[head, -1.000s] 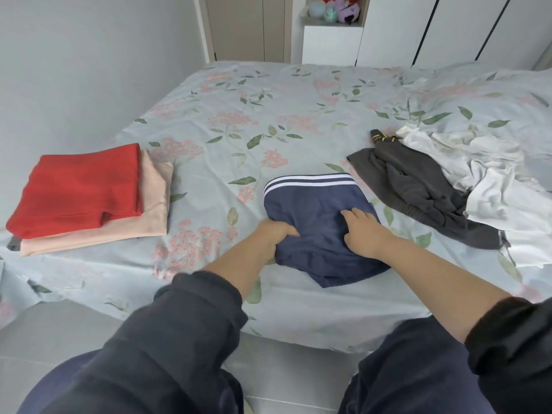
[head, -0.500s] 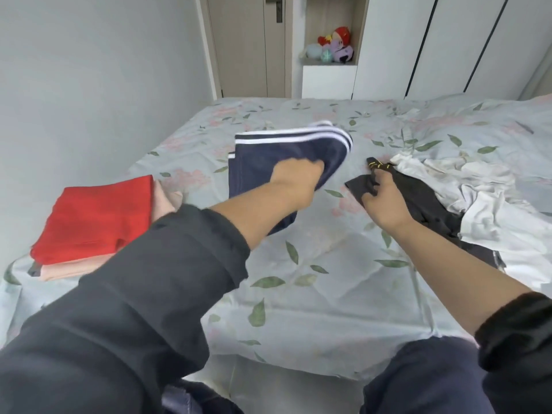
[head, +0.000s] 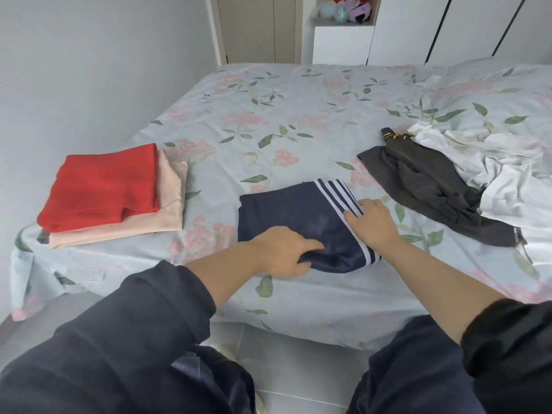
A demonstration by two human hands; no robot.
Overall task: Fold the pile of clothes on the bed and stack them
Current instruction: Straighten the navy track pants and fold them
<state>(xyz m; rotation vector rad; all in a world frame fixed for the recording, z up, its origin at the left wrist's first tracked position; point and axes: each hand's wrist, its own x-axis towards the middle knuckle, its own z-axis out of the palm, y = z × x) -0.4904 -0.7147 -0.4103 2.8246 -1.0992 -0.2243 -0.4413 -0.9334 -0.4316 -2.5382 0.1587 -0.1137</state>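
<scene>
A folded navy garment [head: 286, 210] with white stripes along its right edge lies near the front edge of the bed [head: 298, 121]. My left hand [head: 283, 255] pinches its near edge, index finger on top. My right hand [head: 373, 224] rests flat on the striped edge, fingers spread. To the left sits a stack: a folded red garment [head: 101, 186] on a folded pink one [head: 170, 204]. At the right lie a crumpled dark grey garment [head: 424, 186] and rumpled white clothes [head: 507, 174].
The bed's floral sheet hangs over the near edge above a grey tiled floor [head: 298, 369]. A grey wall runs along the left side. Behind the bed are a door, white wardrobes and a shelf with plush toys [head: 346, 10].
Half a second ago my left hand held the navy garment up over the bed and my right hand touched the dark grey garment. Now the navy garment lies flat with both hands on it.
</scene>
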